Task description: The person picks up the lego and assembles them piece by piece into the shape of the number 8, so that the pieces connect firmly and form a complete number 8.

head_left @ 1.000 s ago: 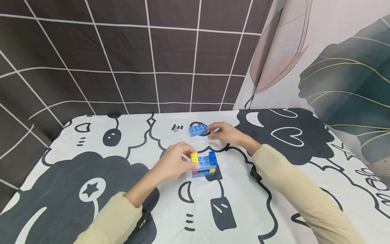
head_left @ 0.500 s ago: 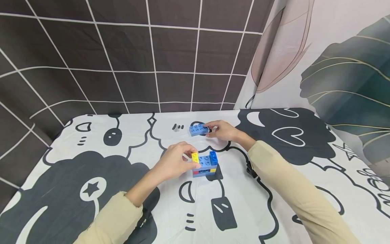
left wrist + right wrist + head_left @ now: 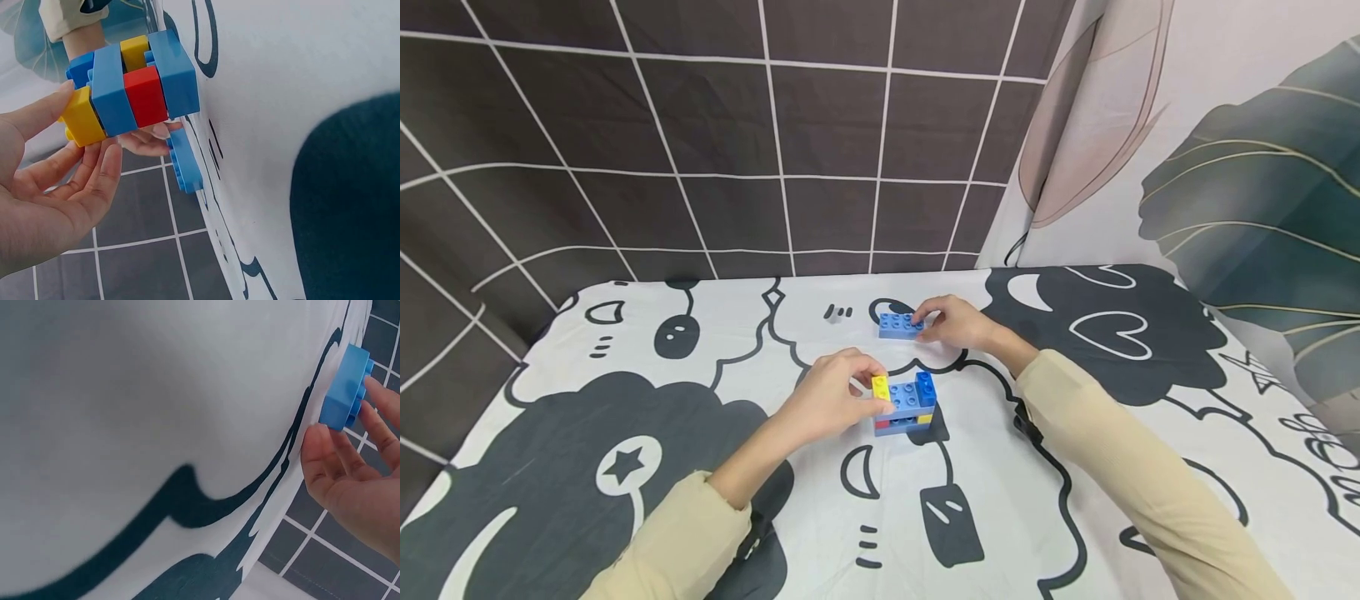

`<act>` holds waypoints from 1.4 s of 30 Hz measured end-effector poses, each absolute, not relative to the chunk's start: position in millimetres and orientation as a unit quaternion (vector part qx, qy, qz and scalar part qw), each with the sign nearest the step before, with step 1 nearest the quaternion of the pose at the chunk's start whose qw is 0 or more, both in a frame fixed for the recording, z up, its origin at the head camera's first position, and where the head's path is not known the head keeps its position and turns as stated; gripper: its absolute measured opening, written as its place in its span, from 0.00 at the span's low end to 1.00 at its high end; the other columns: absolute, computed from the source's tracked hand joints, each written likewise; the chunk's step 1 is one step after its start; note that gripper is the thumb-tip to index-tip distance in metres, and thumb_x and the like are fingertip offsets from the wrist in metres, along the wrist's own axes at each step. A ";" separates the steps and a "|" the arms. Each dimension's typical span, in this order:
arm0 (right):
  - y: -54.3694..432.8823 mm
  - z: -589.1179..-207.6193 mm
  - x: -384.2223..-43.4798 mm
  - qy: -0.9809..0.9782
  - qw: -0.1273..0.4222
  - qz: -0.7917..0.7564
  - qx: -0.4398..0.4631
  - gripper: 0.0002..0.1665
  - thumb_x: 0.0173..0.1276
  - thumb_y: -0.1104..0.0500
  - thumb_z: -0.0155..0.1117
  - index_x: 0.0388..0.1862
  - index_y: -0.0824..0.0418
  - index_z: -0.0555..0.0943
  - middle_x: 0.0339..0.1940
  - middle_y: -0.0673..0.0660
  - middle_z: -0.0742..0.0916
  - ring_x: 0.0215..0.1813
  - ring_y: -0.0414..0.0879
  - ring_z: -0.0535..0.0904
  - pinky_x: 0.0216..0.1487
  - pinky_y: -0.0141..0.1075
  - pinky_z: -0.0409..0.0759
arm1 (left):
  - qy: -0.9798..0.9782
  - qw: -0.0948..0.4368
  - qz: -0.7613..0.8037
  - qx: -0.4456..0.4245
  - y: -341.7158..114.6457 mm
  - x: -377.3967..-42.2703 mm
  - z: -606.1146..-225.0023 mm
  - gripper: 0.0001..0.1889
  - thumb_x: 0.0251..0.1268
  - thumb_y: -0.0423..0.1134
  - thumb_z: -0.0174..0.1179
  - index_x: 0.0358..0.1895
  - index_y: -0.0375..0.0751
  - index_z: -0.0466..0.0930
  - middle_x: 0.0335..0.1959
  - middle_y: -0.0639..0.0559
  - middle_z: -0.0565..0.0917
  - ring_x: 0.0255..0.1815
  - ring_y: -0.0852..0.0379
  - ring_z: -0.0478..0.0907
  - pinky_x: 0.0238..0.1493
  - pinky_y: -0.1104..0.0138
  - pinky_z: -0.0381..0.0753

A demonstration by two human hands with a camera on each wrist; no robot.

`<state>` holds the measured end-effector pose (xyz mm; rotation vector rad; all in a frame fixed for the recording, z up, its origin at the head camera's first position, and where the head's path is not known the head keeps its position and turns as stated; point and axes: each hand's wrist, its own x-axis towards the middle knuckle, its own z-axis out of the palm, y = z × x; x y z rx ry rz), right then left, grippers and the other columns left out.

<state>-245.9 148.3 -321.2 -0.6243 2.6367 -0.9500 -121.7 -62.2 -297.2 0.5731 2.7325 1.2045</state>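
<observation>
In the head view a small block stack (image 3: 906, 410) stands on the cloth near the middle. It has two long blue bricks with a red brick (image 3: 145, 95) and a yellow one between them. On its top sit a yellow brick (image 3: 880, 387) at the left end and a darker blue brick (image 3: 926, 388) at the right. My left hand (image 3: 838, 390) pinches the top yellow brick between thumb and fingers. Farther back lies a loose long blue brick (image 3: 897, 326), studs up. My right hand (image 3: 953, 322) holds its right end, fingertips over the studs and thumb low at the near corner.
A white cloth (image 3: 820, 533) with dark cartoon drawings covers the table. Behind it hangs a dark grid-patterned curtain (image 3: 827, 125). A leaf-print curtain (image 3: 1247, 208) stands at the right, with a thin black cord (image 3: 1017, 247) near the corner.
The loose blue brick has shifted a little right and turned more squarely to face the front. The right hand has closed in over its end. The left hand and stack stay in place.
</observation>
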 end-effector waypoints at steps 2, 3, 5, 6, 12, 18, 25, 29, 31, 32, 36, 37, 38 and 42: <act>150.7 -321.3 -245.1 0.907 0.134 -0.333 -0.219 0.14 0.56 0.64 0.66 0.43 0.65 0.80 0.44 0.59 0.81 0.38 0.50 0.72 0.34 0.34 0.70 | 0.897 0.049 0.396 0.189 -62.2 -121.7 -297.5 0.17 0.46 0.35 0.70 0.42 0.36 0.80 0.35 0.52 0.78 0.38 0.54 0.77 0.40 0.66 0.78; 152.0 -321.6 -244.6 0.905 0.134 -0.337 -0.222 0.13 0.56 0.65 0.67 0.41 0.65 0.80 0.43 0.59 0.82 0.37 0.50 0.72 0.34 0.34 0.70 | 0.897 0.049 0.397 0.189 -62.3 -121.8 -297.6 0.17 0.46 0.35 0.70 0.41 0.36 0.80 0.35 0.52 0.78 0.38 0.54 0.76 0.40 0.66 0.78; 154.1 -321.8 -243.0 0.901 0.134 -0.346 -0.226 0.12 0.55 0.66 0.67 0.39 0.66 0.80 0.41 0.59 0.82 0.37 0.50 0.72 0.33 0.34 0.70 | 0.896 0.048 0.398 0.189 -62.3 -121.8 -297.7 0.17 0.46 0.35 0.70 0.41 0.36 0.80 0.35 0.52 0.78 0.38 0.54 0.76 0.40 0.65 0.78; 155.1 -322.2 -242.1 0.899 0.134 -0.350 -0.227 0.11 0.55 0.66 0.67 0.39 0.66 0.79 0.40 0.59 0.81 0.37 0.50 0.72 0.34 0.34 0.70 | 0.896 0.048 0.398 0.190 -62.4 -121.9 -297.8 0.16 0.46 0.35 0.70 0.41 0.36 0.80 0.35 0.52 0.78 0.38 0.54 0.77 0.40 0.65 0.78; 157.3 -323.6 -236.1 0.897 0.131 -0.358 -0.222 0.11 0.56 0.66 0.67 0.38 0.65 0.77 0.40 0.60 0.80 0.37 0.50 0.72 0.37 0.35 0.70 | 0.897 0.049 0.397 0.186 -62.3 -122.4 -298.6 0.17 0.46 0.35 0.71 0.41 0.36 0.80 0.34 0.52 0.78 0.38 0.54 0.76 0.41 0.63 0.78; 155.5 -323.2 -234.9 0.908 0.135 -0.339 -0.205 0.22 0.55 0.61 0.68 0.47 0.67 0.74 0.37 0.59 0.79 0.38 0.50 0.72 0.35 0.34 0.70 | 0.899 0.047 0.395 0.183 -62.0 -122.2 -299.0 0.17 0.45 0.35 0.71 0.41 0.36 0.80 0.34 0.53 0.77 0.38 0.56 0.76 0.40 0.64 0.78; 153.2 -326.0 -235.8 0.922 0.128 -0.309 -0.194 0.23 0.55 0.59 0.69 0.47 0.69 0.76 0.33 0.57 0.78 0.35 0.48 0.70 0.34 0.33 0.68 | 0.900 0.047 0.393 0.182 -61.5 -121.7 -299.3 0.16 0.45 0.35 0.71 0.41 0.37 0.80 0.35 0.53 0.78 0.38 0.57 0.76 0.39 0.68 0.77; 153.3 -326.0 -235.4 0.924 0.128 -0.304 -0.193 0.22 0.56 0.60 0.68 0.47 0.69 0.76 0.34 0.57 0.79 0.35 0.48 0.71 0.34 0.33 0.68 | 0.899 0.047 0.396 0.183 -61.4 -121.2 -298.9 0.17 0.45 0.35 0.71 0.41 0.37 0.80 0.35 0.52 0.78 0.38 0.56 0.76 0.39 0.67 0.78; 153.8 -325.8 -234.8 0.923 0.130 -0.305 -0.195 0.21 0.55 0.61 0.68 0.47 0.69 0.77 0.34 0.57 0.79 0.35 0.48 0.71 0.34 0.33 0.69 | 0.898 0.046 0.398 0.184 -61.4 -121.1 -298.7 0.17 0.46 0.34 0.71 0.41 0.36 0.80 0.35 0.52 0.78 0.38 0.56 0.76 0.40 0.66 0.78; 154.2 -325.7 -234.5 0.922 0.130 -0.306 -0.198 0.21 0.55 0.61 0.68 0.47 0.69 0.77 0.33 0.57 0.80 0.35 0.48 0.71 0.34 0.33 0.69 | 0.897 0.046 0.399 0.184 -61.4 -120.9 -298.4 0.17 0.46 0.34 0.70 0.41 0.36 0.80 0.35 0.52 0.78 0.38 0.56 0.76 0.40 0.66 0.78; 156.2 -324.0 -232.0 0.918 0.134 -0.310 -0.206 0.19 0.53 0.63 0.69 0.45 0.68 0.79 0.31 0.56 0.81 0.34 0.47 0.72 0.33 0.33 0.69 | 0.897 0.047 0.401 0.182 -61.6 -120.7 -297.9 0.16 0.46 0.34 0.70 0.40 0.37 0.80 0.35 0.52 0.78 0.38 0.56 0.76 0.40 0.65 0.78; 156.8 -323.3 -231.2 0.917 0.136 -0.311 -0.208 0.18 0.53 0.63 0.69 0.44 0.67 0.80 0.31 0.55 0.81 0.33 0.47 0.72 0.32 0.33 0.70 | 0.897 0.047 0.400 0.181 -61.6 -120.7 -297.8 0.16 0.46 0.34 0.70 0.40 0.37 0.80 0.35 0.52 0.78 0.38 0.56 0.76 0.40 0.65 0.78; 157.4 -322.7 -230.4 0.916 0.137 -0.312 -0.210 0.18 0.53 0.63 0.69 0.44 0.67 0.80 0.30 0.55 0.81 0.33 0.47 0.72 0.32 0.33 0.70 | 0.897 0.047 0.400 0.181 -61.6 -120.6 -297.6 0.16 0.46 0.34 0.70 0.40 0.37 0.80 0.35 0.52 0.78 0.38 0.56 0.76 0.40 0.65 0.78; 160.6 -319.6 -227.5 0.913 0.144 -0.314 -0.218 0.18 0.52 0.64 0.70 0.43 0.66 0.81 0.30 0.54 0.81 0.32 0.46 0.72 0.32 0.34 0.70 | 0.897 0.046 0.401 0.182 -61.6 -120.6 -297.1 0.15 0.46 0.34 0.70 0.40 0.38 0.80 0.35 0.52 0.78 0.38 0.56 0.76 0.41 0.65 0.78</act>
